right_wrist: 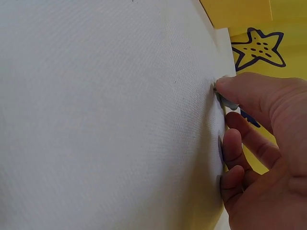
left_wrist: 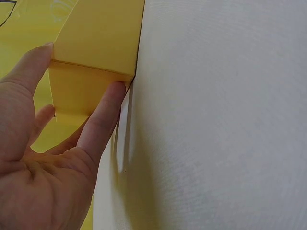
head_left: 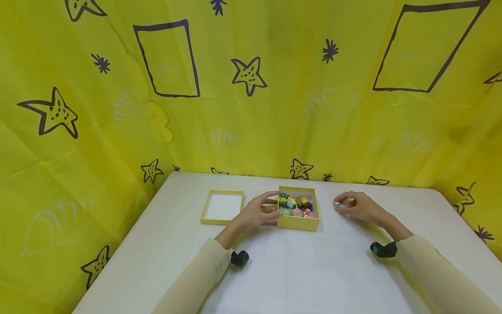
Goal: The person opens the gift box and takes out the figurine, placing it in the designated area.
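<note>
A yellow box (head_left: 298, 223) with several small colourful figurines (head_left: 296, 212) inside stands open-topped on the white table. My left hand (head_left: 259, 211) rests against its left wall. In the left wrist view, the thumb touches the upper front corner and another fingertip lies low on the side, fingers mostly straight. To the right of the box, my right hand (head_left: 358, 206) pinches a small grey-white figurine (head_left: 336, 205) with a hint of red, close to the tabletop. The thumb hides most of this figurine (right_wrist: 227, 101) in the right wrist view; its other fingers hang loosely curled.
The shallow yellow box lid (head_left: 223, 207), white inside, lies left of the left hand. A yellow curtain (head_left: 251, 122) with starfish drawings stands behind the white table (head_left: 298, 270). Dark wrist cameras (head_left: 384, 250) sit at both sleeves.
</note>
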A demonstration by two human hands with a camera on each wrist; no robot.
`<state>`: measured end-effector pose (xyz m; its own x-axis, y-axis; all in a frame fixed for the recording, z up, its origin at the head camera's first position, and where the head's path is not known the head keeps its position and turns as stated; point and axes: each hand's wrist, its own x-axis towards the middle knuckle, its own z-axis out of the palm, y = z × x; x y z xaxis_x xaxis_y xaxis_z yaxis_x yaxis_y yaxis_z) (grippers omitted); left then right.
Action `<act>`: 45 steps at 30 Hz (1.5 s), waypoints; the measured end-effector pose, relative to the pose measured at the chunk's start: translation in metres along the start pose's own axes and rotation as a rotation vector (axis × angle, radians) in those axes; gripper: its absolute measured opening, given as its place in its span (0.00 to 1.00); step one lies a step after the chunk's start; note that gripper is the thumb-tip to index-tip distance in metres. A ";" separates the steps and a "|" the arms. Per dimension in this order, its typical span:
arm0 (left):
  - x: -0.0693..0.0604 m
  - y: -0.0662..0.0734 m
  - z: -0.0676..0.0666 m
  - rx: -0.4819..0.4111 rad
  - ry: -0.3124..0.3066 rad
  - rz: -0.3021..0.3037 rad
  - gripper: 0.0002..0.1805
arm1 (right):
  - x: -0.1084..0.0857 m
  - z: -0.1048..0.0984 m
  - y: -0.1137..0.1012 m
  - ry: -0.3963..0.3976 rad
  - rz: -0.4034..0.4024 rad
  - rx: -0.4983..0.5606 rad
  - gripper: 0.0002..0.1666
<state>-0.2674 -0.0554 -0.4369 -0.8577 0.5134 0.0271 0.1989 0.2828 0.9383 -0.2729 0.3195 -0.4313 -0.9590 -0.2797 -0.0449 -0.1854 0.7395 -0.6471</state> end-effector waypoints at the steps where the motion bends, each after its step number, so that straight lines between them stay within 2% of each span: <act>1: 0.000 0.000 0.000 0.001 0.000 0.002 0.38 | 0.000 0.000 0.000 0.001 0.004 0.001 0.20; 16: 0.000 0.001 0.000 0.011 0.001 -0.004 0.38 | 0.002 -0.001 0.002 -0.006 -0.010 -0.008 0.19; 21: -0.001 0.002 0.000 0.006 0.005 -0.008 0.38 | 0.002 -0.004 -0.003 -0.038 -0.025 -0.015 0.20; 31: -0.001 0.001 0.000 0.009 0.000 -0.004 0.38 | 0.001 -0.009 -0.011 -0.089 -0.043 -0.008 0.25; 37: 0.000 -0.001 0.000 0.004 0.002 -0.004 0.38 | 0.002 -0.013 -0.010 -0.111 -0.093 -0.019 0.28; 45: 0.001 -0.001 0.000 -0.012 0.002 -0.017 0.39 | 0.002 -0.026 -0.015 -0.154 -0.101 -0.035 0.34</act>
<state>-0.2687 -0.0552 -0.4380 -0.8619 0.5069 0.0115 0.1782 0.2815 0.9429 -0.2774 0.3242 -0.4016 -0.8914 -0.4423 -0.0992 -0.2890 0.7231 -0.6274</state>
